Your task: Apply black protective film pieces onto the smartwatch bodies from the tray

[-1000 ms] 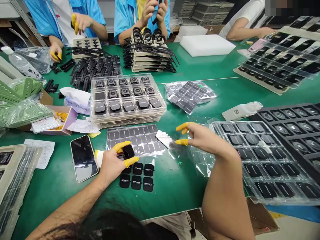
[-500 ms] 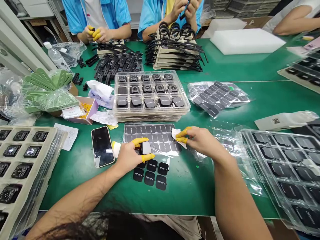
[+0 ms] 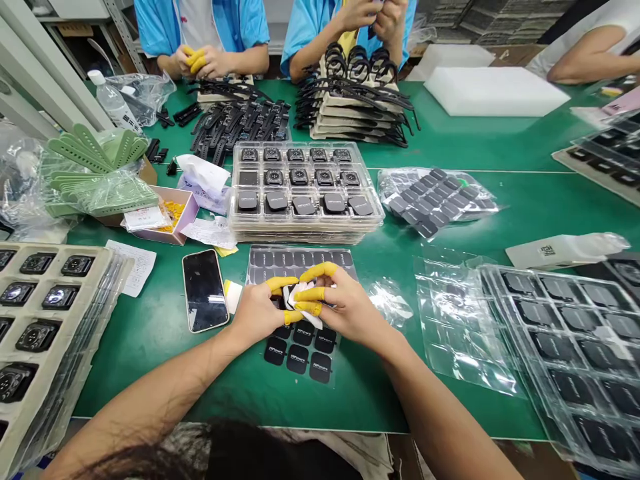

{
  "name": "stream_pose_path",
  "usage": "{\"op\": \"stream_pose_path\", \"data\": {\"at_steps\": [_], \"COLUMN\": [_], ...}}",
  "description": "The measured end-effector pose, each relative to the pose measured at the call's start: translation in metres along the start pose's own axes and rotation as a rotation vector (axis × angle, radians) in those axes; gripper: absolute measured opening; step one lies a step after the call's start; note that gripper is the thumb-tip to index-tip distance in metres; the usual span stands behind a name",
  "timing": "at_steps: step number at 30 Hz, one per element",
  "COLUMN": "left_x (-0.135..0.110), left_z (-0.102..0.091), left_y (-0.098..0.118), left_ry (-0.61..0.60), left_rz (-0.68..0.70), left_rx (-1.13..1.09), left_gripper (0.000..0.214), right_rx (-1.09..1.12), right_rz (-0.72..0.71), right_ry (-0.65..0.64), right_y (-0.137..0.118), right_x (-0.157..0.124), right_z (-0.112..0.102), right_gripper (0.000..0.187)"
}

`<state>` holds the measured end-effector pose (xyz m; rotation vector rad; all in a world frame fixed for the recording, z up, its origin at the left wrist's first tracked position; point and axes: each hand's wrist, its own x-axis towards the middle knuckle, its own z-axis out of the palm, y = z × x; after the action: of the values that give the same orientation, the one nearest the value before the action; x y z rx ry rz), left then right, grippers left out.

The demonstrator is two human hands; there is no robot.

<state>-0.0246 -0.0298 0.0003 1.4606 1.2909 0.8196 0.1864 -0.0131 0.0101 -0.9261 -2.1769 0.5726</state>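
- Two hands meet narrowly above a clear sheet of dark grey square films (image 3: 300, 259)
- left hand (image 3: 257, 311) pinches a small black square watch body (image 3: 277, 302)
- right hand (image 3: 347, 310) presses a white paper wipe (image 3: 302, 295) onto it

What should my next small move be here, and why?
I'd probably have the right hand press the white paper piece flat onto the small black square piece, because its yellow finger cots are on the paper while the left hand pinches the square steady above the black label sheet.
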Motion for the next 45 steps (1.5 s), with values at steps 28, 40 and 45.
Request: {"op": "stream_pose_path", "data": {"at_steps": [28, 40, 45], "left_x": [-0.003, -0.011, -0.006], "left_z": [0.002, -0.001, -0.003], "left_y": [-0.002, -0.007, -0.011], "left_ry": [0.036, 0.107, 0.133], "left_rz": [-0.038, 0.190, 0.516], "left_rx": [-0.109, 0.058, 0.216], "left_gripper": [0.060, 0.054, 0.045], "right_rx": [-0.036, -0.062, 0.003], "right_rz": [0.149, 0.198, 0.357], "right_ry": [0.061, -0.096, -0.186], "right_y": [0.005, 0.001, 0.001], "right_x": [0.003, -0.003, 0.000], "right_z": [0.008, -0.020, -0.027], "right_gripper": [0.016, 0.043, 0.050]}}
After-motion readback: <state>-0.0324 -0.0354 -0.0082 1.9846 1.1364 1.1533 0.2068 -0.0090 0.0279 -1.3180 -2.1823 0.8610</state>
